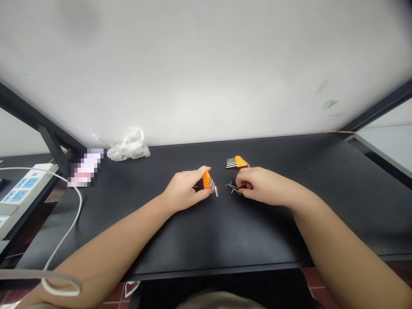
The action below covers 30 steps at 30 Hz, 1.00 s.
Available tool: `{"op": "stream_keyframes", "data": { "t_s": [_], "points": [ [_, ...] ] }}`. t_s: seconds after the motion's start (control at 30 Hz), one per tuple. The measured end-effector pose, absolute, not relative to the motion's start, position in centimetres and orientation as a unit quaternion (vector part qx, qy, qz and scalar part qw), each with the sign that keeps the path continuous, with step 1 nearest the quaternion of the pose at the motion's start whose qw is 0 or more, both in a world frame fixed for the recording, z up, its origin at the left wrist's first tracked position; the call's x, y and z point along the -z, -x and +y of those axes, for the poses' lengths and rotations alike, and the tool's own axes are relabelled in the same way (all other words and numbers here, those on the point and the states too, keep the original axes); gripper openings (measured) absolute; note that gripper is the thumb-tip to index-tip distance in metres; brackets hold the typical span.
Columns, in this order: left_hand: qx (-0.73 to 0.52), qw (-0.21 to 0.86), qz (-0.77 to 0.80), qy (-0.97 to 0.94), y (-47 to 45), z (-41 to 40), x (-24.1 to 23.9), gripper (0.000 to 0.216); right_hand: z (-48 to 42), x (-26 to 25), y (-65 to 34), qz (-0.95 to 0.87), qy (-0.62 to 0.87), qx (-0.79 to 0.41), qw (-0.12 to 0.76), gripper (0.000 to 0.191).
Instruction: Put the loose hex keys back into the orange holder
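Note:
Between thumb and fingers, my left hand (186,189) grips an orange hex key holder (207,180). Silver hex keys stick out of it, and one bent end (216,191) points toward me. To the right, my right hand (262,184) has its fingertips closed at a small cluster of loose hex keys (233,187) on the table. Whether one of the keys is pinched or only touched is hard to make out. Just behind the right hand lies a second orange hex key holder (240,162), with several keys pointing left.
The black table (206,240) meets a pale wall at the back. A crumpled clear plastic bag (129,146) lies at the back left, beside a blurred-out patch. A white power strip (24,189) stands at far left, and a white cable (79,210) loops near my left forearm.

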<state>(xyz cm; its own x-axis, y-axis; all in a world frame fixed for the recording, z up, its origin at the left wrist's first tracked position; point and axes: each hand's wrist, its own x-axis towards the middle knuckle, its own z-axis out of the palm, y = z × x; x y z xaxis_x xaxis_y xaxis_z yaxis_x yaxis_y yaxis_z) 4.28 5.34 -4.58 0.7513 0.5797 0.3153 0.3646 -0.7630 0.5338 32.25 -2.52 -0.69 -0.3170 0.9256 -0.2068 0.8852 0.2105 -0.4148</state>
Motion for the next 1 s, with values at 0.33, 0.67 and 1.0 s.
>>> {"op": "stream_keyframes", "data": {
  "t_s": [0.33, 0.67, 1.0],
  "points": [
    [-0.262, 0.198, 0.238, -0.914, -4.5, 5.6, 5.3, 0.050, -3.1, 0.6, -30.9, -0.782, 0.578, -0.224, 0.061, 0.009],
    [-0.281, 0.196, 0.209, -0.916, -4.5, 5.6, 5.3, 0.050, -3.3, 0.4, -30.8, -0.750, 0.546, -0.307, 0.215, 0.011],
    [-0.303, 0.202, 0.138, -0.921, -4.8, 5.3, 4.9, 0.051, -4.0, 2.3, -26.8, -0.636, 0.404, -0.354, 0.555, 0.013]
  ]
}}
